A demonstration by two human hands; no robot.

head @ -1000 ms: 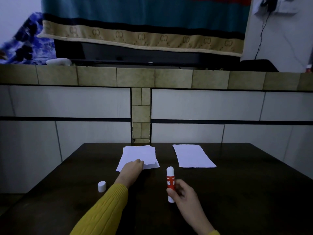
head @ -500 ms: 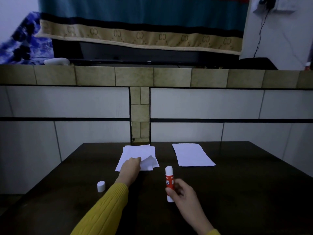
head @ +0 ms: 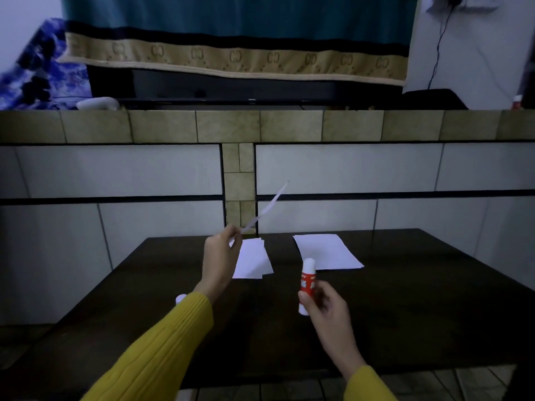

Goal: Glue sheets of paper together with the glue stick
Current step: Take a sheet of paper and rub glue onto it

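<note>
My left hand (head: 220, 257) pinches one white sheet (head: 267, 208) by its near corner and holds it up in the air, seen almost edge-on, above the left paper stack (head: 252, 263). A second white sheet (head: 325, 251) lies flat on the dark table (head: 405, 285) to the right. My right hand (head: 325, 306) grips the red and white glue stick (head: 307, 280) upright, uncapped, just above the table. The white cap (head: 180, 298) stands on the table, mostly hidden behind my left sleeve.
A tiled wall with a stone ledge (head: 260, 125) rises right behind the table's far edge. On the ledge sit a dark screen under a patterned cloth (head: 231, 57) and a small white object (head: 98, 103). The table's near edge (head: 289, 380) runs below my forearms.
My left hand has lifted one sheet off the left stack and raised it into the air. The right hand has raised the glue stick slightly off the table.
</note>
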